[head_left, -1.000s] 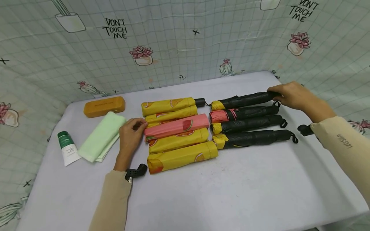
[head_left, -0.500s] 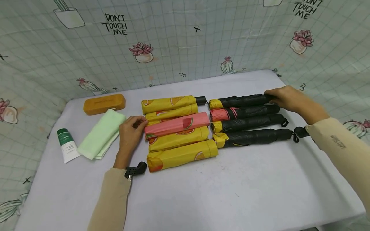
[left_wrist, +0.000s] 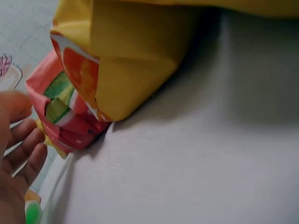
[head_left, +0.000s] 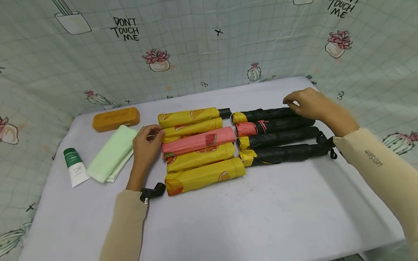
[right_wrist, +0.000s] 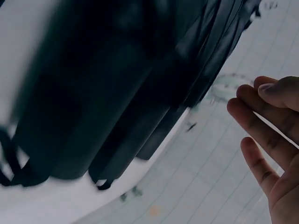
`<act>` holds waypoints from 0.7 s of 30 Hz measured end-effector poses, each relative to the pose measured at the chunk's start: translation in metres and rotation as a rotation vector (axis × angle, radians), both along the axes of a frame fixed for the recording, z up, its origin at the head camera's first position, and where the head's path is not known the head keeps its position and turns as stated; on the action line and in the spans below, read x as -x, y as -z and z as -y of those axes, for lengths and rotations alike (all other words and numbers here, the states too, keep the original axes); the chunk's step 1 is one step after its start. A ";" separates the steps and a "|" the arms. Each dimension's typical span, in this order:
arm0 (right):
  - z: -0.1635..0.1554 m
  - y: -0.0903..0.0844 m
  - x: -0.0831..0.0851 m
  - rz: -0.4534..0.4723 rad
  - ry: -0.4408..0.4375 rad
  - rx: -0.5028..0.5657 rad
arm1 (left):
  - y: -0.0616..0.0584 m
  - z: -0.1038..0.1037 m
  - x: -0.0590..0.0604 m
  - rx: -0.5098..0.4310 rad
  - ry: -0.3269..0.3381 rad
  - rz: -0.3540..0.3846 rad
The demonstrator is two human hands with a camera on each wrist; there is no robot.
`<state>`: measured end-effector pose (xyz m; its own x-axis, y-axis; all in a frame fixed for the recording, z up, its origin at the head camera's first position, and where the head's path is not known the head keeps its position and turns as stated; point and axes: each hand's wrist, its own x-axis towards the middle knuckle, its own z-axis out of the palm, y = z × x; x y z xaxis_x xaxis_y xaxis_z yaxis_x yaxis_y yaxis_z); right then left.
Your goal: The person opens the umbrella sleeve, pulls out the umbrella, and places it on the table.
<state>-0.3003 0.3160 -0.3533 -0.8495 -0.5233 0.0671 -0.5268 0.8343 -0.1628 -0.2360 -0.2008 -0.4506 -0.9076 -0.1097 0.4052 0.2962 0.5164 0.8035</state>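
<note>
Black folded umbrellas with yellow or pink ends lie in a row at right; the farthest black umbrella (head_left: 266, 114) is below my right hand (head_left: 308, 102). In the right wrist view, the right hand's fingers (right_wrist: 261, 122) are loosely bent and apart from the umbrellas. To their left lie several yellow fruit-print umbrella sleeves (head_left: 205, 176) and one pink watermelon-print sleeve (head_left: 199, 141). My left hand (head_left: 146, 145) rests at their left ends, fingertips right beside the pink sleeve. The left wrist view shows its fingers (left_wrist: 29, 140) relaxed, holding nothing. From the farthest yellow sleeve (head_left: 189, 117) a black end sticks out.
On the left of the white table (head_left: 209, 224) lie a folded pale green cloth (head_left: 111, 154), a brown oblong case (head_left: 115, 119) and a white tube with a green cap (head_left: 76, 166). A printed curtain (head_left: 202, 43) hangs behind the table.
My right hand has let go of the farthest black umbrella's right end and risen to the left over it. The left hand stays beside the sleeves, its fingers slightly shifted.
</note>
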 end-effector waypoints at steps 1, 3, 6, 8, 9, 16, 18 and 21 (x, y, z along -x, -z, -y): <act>0.009 0.000 0.001 0.010 -0.015 0.008 | -0.001 0.001 0.002 0.004 -0.007 0.003; 0.024 0.000 0.002 0.027 -0.045 0.018 | -0.004 0.003 0.006 0.021 -0.018 0.021; 0.047 0.000 0.006 0.033 -0.106 0.043 | -0.006 0.005 0.013 0.046 -0.021 0.062; 0.062 0.000 0.009 0.035 -0.147 0.051 | -0.005 0.007 0.018 0.048 -0.015 0.096; 0.069 0.000 0.011 0.036 -0.166 0.053 | -0.004 0.008 0.020 0.050 -0.012 0.108; 0.117 0.002 0.024 0.069 -0.256 0.074 | 0.005 0.010 0.029 0.060 -0.034 0.057; 0.127 0.004 0.027 0.086 -0.265 0.082 | 0.006 0.009 0.031 0.064 -0.036 0.006; 0.139 0.007 0.032 0.112 -0.270 0.072 | 0.007 0.006 0.035 0.076 -0.040 -0.053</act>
<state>-0.3326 0.1770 -0.3607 -0.6848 -0.7283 0.0259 -0.7031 0.6509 -0.2864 -0.2708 -0.2067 -0.4575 -0.8804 -0.1126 0.4606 0.3147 0.5878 0.7453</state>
